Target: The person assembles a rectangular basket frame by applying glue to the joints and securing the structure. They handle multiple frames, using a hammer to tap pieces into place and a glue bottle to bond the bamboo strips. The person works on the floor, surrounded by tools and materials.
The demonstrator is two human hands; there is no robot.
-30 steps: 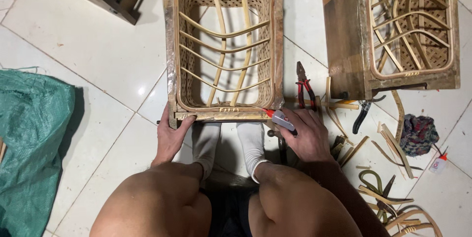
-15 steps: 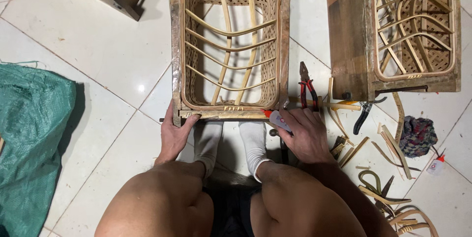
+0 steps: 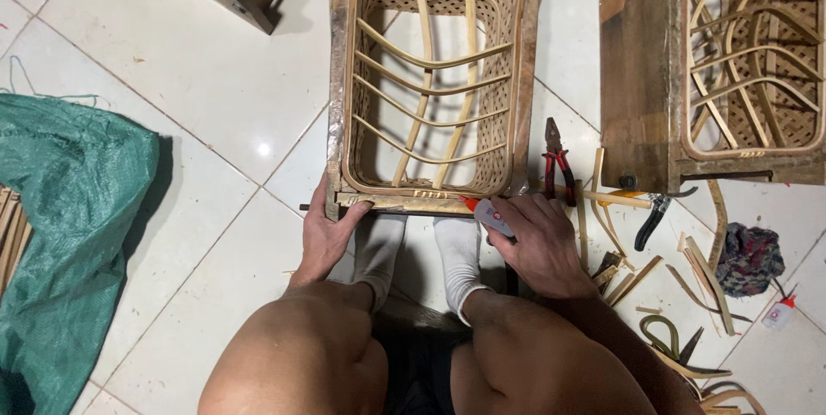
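A woven rattan basket in a wooden frame (image 3: 433, 79) stands on the white tile floor in front of me, with bent cane strips across its opening. My left hand (image 3: 329, 233) presses on the near left corner of its rim. My right hand (image 3: 535, 239) holds a small white glue bottle with a red tip (image 3: 487, 214), the tip touching the near right part of the rim. My feet in white socks (image 3: 420, 253) rest just below the basket.
A second basket in a wooden frame (image 3: 723, 71) stands at right. Red-handled pliers (image 3: 557, 164), black-handled cutters (image 3: 654, 213), cane scraps (image 3: 680, 295), a dark cloth (image 3: 750, 257) and another small bottle (image 3: 779, 313) lie at right. A green sack (image 3: 64, 234) lies at left.
The view has shifted slightly. Both hands stay at the basket's near rim, with the glue bottle's tip still against it.
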